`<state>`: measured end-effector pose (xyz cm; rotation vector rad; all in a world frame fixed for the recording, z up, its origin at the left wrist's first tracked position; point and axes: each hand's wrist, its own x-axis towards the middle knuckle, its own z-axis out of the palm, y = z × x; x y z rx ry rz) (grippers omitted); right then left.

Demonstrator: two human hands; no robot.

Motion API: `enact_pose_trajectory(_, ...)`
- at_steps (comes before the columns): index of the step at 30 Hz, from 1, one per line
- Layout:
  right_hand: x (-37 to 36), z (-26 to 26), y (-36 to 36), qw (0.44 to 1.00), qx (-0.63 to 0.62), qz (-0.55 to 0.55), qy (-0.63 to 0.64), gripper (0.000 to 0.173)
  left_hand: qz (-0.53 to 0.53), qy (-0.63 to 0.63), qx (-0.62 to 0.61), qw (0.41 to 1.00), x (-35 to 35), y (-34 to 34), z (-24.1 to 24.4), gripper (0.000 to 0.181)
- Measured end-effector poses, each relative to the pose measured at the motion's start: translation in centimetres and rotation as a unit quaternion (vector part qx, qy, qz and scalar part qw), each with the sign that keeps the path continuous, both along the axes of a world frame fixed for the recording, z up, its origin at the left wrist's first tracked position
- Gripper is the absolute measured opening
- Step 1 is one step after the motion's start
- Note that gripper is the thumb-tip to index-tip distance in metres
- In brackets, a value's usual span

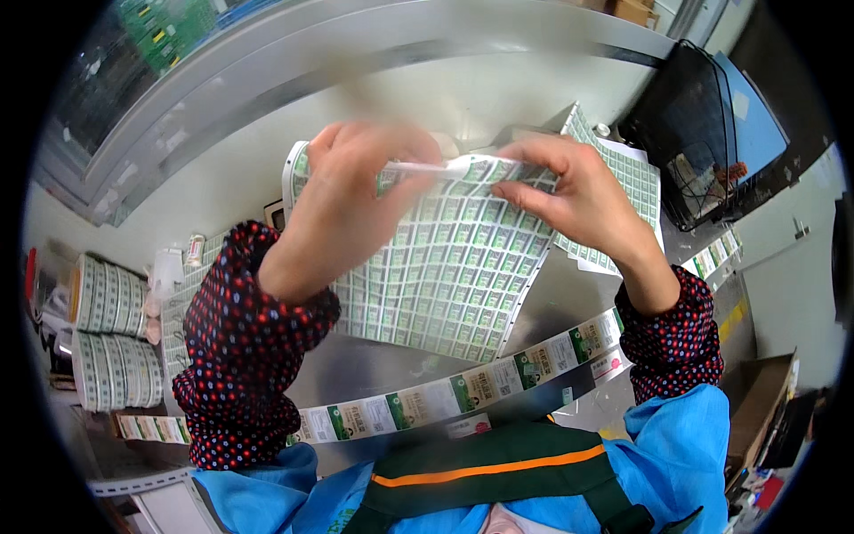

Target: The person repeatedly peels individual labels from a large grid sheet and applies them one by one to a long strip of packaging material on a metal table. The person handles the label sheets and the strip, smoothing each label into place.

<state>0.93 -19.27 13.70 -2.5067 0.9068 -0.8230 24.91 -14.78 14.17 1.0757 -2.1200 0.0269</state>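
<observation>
A large sheet of small green-and-white printed labels [454, 267] hangs and curves down in front of me over a metal table. At its upper edge, my left hand [360, 193] pinches a folded or curled white strip, somewhat blurred. My right hand [567, 193] grips the same edge further right, thumb in front and fingers behind. Below the sheet, a long strip of printed labels [427, 404] runs across the near side of the table. More label sheets [630, 180] lie behind my right hand.
Rolls of labels [117, 370] are stacked at the left, near a small white bottle [195, 248]. A black monitor-like panel with cables [687, 147] leans at the back right. A cardboard box [757, 407] stands at the lower right. A pale wall [253, 127] bounds the table's far side.
</observation>
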Motion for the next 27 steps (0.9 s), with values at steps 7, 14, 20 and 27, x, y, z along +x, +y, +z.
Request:
enact_pose_trajectory(7, 1.2, 1.1, 3.6, 0.998, 0.007, 0.048, -0.030, 0.017, 0.050, -0.015, -0.046, 0.998, -0.5, 4.2, 0.2, 0.013)
enact_pose_trajectory(14, 0.5, 1.4, 5.4, 0.999, 0.021, 0.021, -0.028, 0.017, 0.006, -0.012, -0.050, 0.999, -0.9, 4.8, -0.3, 0.014)
enact_pose_trajectory(20, 0.0, 1.7, 6.1, 0.998, -0.026, 0.054, -0.012, 0.026, -0.014, 0.036, -0.026, 0.999, -1.9, 4.9, -0.6, 0.005)
enact_pose_trajectory(27, -0.3, 1.9, 6.0, 0.998, -0.003, 0.051, -0.031, 0.031, -0.023, -0.036, 0.025, 0.999, -0.5, 3.7, 0.5, 0.009)
